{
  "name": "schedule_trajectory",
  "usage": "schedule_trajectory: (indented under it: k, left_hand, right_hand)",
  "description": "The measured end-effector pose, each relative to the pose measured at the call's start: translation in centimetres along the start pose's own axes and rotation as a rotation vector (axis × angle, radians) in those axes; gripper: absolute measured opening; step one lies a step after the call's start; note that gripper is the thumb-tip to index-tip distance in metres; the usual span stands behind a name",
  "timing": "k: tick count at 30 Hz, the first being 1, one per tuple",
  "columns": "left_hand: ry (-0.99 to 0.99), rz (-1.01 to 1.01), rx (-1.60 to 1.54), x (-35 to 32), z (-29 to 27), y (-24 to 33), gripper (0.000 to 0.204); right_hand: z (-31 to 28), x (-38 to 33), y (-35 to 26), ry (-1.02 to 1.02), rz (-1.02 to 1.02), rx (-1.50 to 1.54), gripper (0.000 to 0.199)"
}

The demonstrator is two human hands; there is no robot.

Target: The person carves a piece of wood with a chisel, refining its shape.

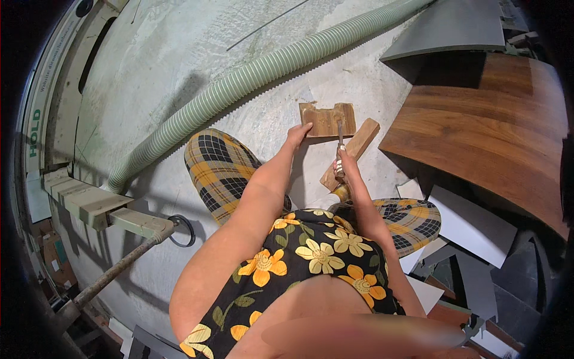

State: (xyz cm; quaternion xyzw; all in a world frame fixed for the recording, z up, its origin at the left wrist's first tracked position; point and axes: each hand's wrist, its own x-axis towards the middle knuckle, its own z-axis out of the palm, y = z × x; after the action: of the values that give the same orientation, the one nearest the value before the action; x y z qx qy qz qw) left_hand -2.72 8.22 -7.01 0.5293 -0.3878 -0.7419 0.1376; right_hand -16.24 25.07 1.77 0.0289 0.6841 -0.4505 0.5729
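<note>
My left hand (297, 135) is closed on the lower left edge of a flat brown wooden block (320, 124), its thumb lying on the top face. The block's far edge has an uneven, scooped-out notch. In my right hand (346, 164) is a chisel (341, 133), gripped by its white-banded handle. Its slim metal blade points away from me, and the tip meets the block's face right of the middle. Beneath the chisel and my right hand, a narrow wooden strip (362, 138) lies slantwise on the floor, close to the block's lower right corner.
A ribbed pale green hose (251, 78) crosses the floor beyond the block. Curved wood-grain board (478, 128) and a grey panel (451, 30) stand to the right, above scattered offcuts (472, 224). A beige metal machine frame (89, 200) lines the left.
</note>
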Motion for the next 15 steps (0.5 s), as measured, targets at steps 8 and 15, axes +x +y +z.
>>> schedule_trajectory:
  k: [8,15]
  left_hand:
    - [0.256,0.250,0.034,1.1,0.2,-0.9,0.042]
    - [0.238,0.206,0.079,-1.0,-2.1,1.5,0.041]
  right_hand:
    - [0.1,-2.4,-1.9,0.008,-0.191,-0.164,0.024]
    - [0.1,-5.4,-3.7,-0.064,-0.167,-0.348,0.024]
